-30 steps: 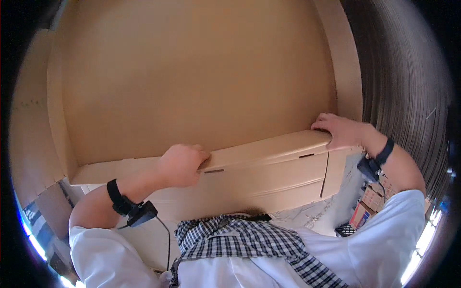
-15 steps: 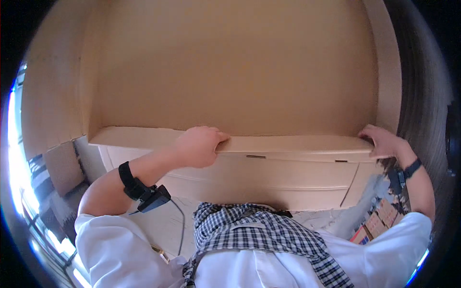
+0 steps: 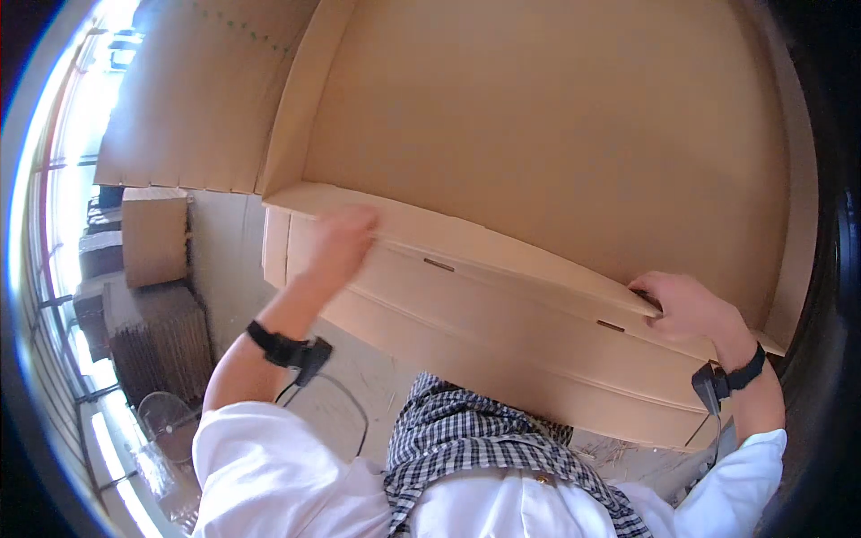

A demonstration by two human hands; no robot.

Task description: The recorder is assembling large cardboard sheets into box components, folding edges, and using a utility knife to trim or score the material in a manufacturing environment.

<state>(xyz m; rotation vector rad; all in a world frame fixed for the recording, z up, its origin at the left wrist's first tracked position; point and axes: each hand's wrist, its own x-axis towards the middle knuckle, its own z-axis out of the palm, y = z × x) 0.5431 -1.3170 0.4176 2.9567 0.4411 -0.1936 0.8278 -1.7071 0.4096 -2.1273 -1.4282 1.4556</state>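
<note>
A large brown cardboard box [image 3: 556, 117] lies before me, its low side walls standing up round a wide flat base. Along its near side runs a folded edge [image 3: 448, 229], and a slotted front flap [image 3: 502, 309] hangs down toward my waist. My right hand [image 3: 689, 307] grips the near edge on the right, fingers and thumb bent round the cardboard. Over the left part of that edge is my left hand [image 3: 345, 238], smeared by motion; its fingers cannot be made out, nor whether they touch the board.
A broad cardboard panel [image 3: 202, 99] extends at the far left. Below it on the floor stand a cardboard piece [image 3: 154, 235] and a stack of folded cardboard [image 3: 157, 341]. A checked apron [image 3: 475, 439] hangs at my waist, close to the flap. A cable [image 3: 359, 403] dangles from my left wrist strap.
The view has turned, so the box now sits slanted and further right. My left hand has moved left along the near edge; my right hand has come inward from the corner and grips the edge.
</note>
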